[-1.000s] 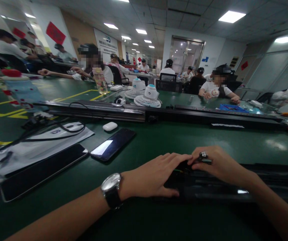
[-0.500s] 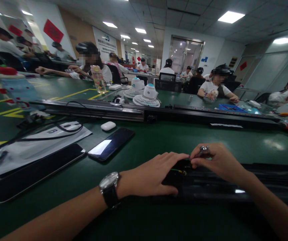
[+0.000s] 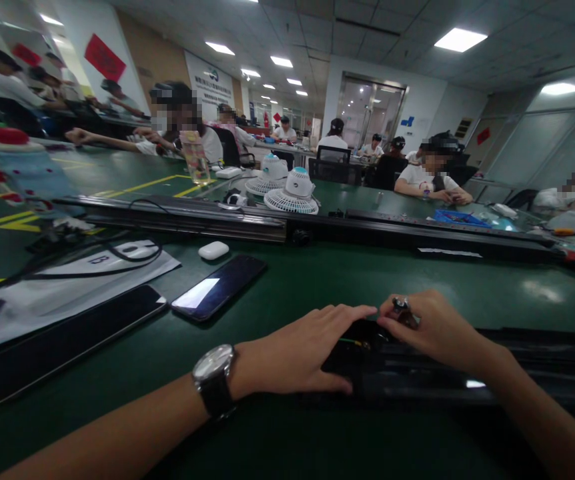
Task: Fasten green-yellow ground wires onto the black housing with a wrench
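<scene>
A long, glossy black bar (image 3: 432, 380) lies on the green table, running off to the right. At its left end a short green-yellow wire (image 3: 350, 341) shows. My left hand (image 3: 292, 350), with a watch on the wrist, spans that end, its fingers stretched out and its thumb apart along the near side. Just above the bar's far edge is my right hand (image 3: 430, 327), thumb and fingertips pinched close to my left fingertips. Whatever sits in the pinch is too small or hidden to name. A shiny metal piece (image 3: 401, 303) shows at its fingers, perhaps a ring.
Left of my hands lie a phone (image 3: 220, 288), a white earbud case (image 3: 213, 251), a dark tablet-like slab (image 3: 72, 343) and a white sheet (image 3: 117, 267) with a cable. Long rails (image 3: 417, 237) cross the table beyond, before two white fans (image 3: 292, 193). Other people sit further back.
My right hand has turned slightly at the pinch, and its fingertips sit slightly lower and more left. My left hand keeps its place on the bar. The view has shifted a little.
</scene>
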A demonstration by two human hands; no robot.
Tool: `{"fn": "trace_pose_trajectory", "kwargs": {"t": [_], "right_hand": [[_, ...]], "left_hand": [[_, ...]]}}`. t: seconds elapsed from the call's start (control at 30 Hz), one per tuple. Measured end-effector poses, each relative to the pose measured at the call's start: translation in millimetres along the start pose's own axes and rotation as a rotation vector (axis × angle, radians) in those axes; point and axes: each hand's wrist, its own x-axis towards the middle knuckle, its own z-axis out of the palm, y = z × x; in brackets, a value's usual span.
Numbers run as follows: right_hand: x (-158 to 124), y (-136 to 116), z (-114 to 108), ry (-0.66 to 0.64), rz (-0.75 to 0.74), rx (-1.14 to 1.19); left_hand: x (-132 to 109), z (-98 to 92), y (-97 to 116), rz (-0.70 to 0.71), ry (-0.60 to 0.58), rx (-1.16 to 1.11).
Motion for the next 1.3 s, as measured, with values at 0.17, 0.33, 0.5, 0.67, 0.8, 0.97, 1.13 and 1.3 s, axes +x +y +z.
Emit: {"fn": "trace_pose_trajectory", "kwargs": {"t": [0.17,0.33,0.5,0.67,0.8,0.97,1.13,1.3], "right_hand": [[-1,-4,-7,-0.11,0.061,0.118],[-2,-2,-11,-0.029,0.129,0.226],[-2,-6,-6,-0.038,0.098,0.281],[-1,-9,2,-0.067,0.067,0.245],[-1,-8,6,-0.069,0.06,0.242],[-2,-10,-3,-0.105,-0.039,0.162],[-5,-10,-19,-0.135,-0.04,0.166],[-6,-10,-17,-0.138,0.006,0.18]], "left_hand": [[0,-2.2,1,0.0,-0.014,-0.008],[1,-3.0,3,-0.013,-0.026,-0.018],[0,0.5,2,-0.022,-0.009,-0.029],[1,2.0,1,-0.011,-0.008,-0.03],[1,1.2,1,-0.005,-0.008,-0.027],[0,2.6,0,-0.002,0.005,-0.03],[0,1.0,2,-0.015,-0.014,-0.036],[1,-1.2,5,-0.017,-0.015,-0.036]]}}
